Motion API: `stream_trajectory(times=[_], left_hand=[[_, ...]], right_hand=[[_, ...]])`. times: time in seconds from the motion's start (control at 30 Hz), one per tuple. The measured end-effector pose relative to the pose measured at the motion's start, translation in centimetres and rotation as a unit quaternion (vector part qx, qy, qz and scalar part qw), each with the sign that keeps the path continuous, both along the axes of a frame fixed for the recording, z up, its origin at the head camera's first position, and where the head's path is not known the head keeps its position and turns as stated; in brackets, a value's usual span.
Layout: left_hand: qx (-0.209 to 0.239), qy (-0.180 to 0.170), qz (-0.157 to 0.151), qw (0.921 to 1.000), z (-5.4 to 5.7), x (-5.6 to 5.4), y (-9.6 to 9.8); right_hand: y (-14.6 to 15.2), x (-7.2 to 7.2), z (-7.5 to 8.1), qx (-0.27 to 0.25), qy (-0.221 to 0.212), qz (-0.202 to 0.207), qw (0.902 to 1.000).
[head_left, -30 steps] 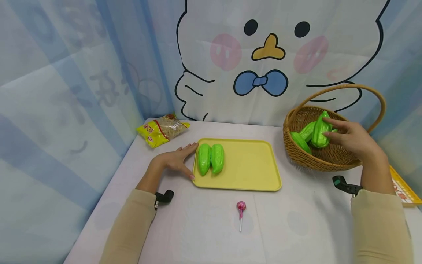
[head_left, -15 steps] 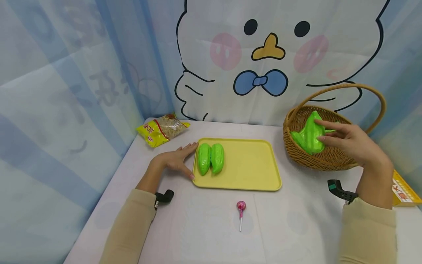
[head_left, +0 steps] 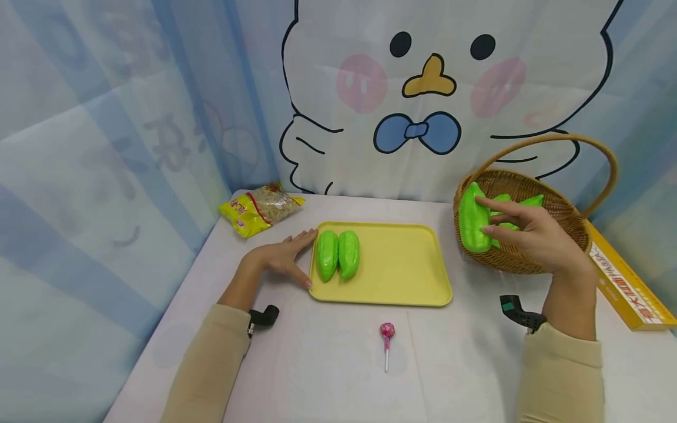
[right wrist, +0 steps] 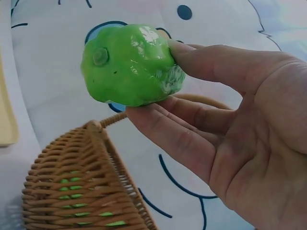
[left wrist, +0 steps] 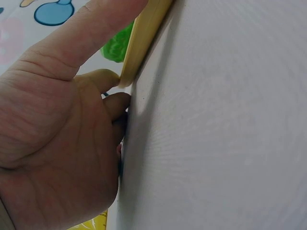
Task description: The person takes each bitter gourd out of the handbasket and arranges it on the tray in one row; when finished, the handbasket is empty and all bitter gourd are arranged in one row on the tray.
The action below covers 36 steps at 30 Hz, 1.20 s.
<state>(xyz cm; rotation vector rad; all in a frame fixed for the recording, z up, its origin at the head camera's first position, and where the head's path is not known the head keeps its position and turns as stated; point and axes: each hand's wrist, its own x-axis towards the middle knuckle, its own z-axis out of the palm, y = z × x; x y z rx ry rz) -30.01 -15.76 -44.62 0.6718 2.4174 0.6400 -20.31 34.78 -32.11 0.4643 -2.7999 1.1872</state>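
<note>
My right hand (head_left: 523, 232) pinches a glossy green toy bitter melon (head_left: 473, 218) between thumb and fingertips. It is held upright over the left rim of a wicker basket (head_left: 573, 235). In the right wrist view, the melon's lobed end with a small stem nub (right wrist: 100, 56) faces the camera. More green melons (head_left: 533, 201) lie in the basket, partly covered by the hand. My left hand (head_left: 280, 257) spreads its thumb and fingers along the left edge of a yellow tray (head_left: 396, 264), touching its corners. Two green melons (head_left: 338, 254) lie side by side at the tray's left end.
A pink lollipop (head_left: 387, 332) lies on the white table (head_left: 328, 352) in front of the tray. At the back left is a yellow snack bag (head_left: 259, 208). A long yellow box (head_left: 629, 282) lies at the right, beside the basket. A printed curtain (head_left: 359, 164) hangs behind.
My right hand has moved left within the basket, lifting the melon from among the others to the left rim. The left hand and the tray have stayed put.
</note>
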Motion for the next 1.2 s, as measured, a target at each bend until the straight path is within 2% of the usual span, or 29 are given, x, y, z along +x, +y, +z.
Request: stream_trajectory(times=[0.2, 0.5, 0.63, 0.77, 0.9, 1.07, 1.2], left_hand=[[-0.002, 0.001, 0.003, 1.0000, -0.1, 0.0, -0.1], [-0.001, -0.001, 0.000, 1.0000, -0.2, -0.2, -0.2], [-0.002, 0.002, -0.002, 1.0000, -0.1, -0.1, -0.2], [0.001, 0.003, -0.004, 1.0000, -0.1, 0.0, -0.1], [0.001, 0.001, -0.003, 1.0000, -0.1, 0.0, -0.2], [0.002, -0.003, 0.003, 1.0000, 0.0, 0.0, -0.2], [0.002, 0.000, 0.002, 1.0000, 0.0, 0.0, -0.2]], right_hand=[[-1.9, -0.8, -0.4, -0.001, 0.008, 0.001, 1.0000], [-4.5, -1.8, -1.2, -0.072, 0.024, -0.015, 0.9970], [-5.7, -2.3, -1.8, -0.088, 0.012, -0.019, 0.9959], [-7.0, -3.0, -2.8, -0.090, 0.006, 0.000, 0.9959], [-8.4, -3.7, -3.9, -0.098, -0.020, 0.023, 0.9948], [-9.7, -4.5, -5.2, -0.081, -0.036, 0.043, 0.9951], [-10.4, -4.8, -5.9, -0.073, -0.055, 0.042, 0.9949]])
